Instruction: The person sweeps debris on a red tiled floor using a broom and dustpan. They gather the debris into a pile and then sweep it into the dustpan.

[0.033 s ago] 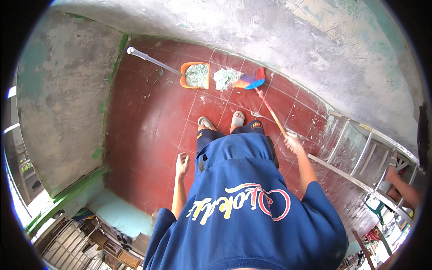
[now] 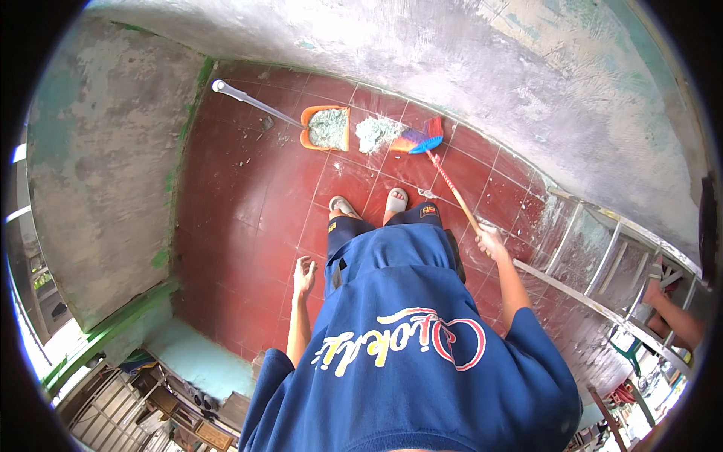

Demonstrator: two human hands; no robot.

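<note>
My right hand (image 2: 489, 239) is closed around the upper end of a broom's wooden handle (image 2: 468, 213). The broom's bristles (image 2: 422, 141), red, purple and orange under a blue cap, rest on the red tiles and touch the right side of a pale debris pile (image 2: 376, 134). Left of the pile lies an orange dustpan (image 2: 305, 138), its mouth toward the pile, with more pale debris (image 2: 328, 128) inside. Its long pale handle (image 2: 256, 101) slants away to the far left. My left hand (image 2: 304, 276) hangs empty beside my hip, fingers loosely bent and apart.
A ladder (image 2: 572, 291) is on the right, with another person's leg (image 2: 670, 307) beyond it. Bare patchy walls (image 2: 105, 181) rise at the left and far side. Small crumbs (image 2: 266, 122) and white dust spot the tiles. Cluttered shelving (image 2: 162, 395) stands at lower left.
</note>
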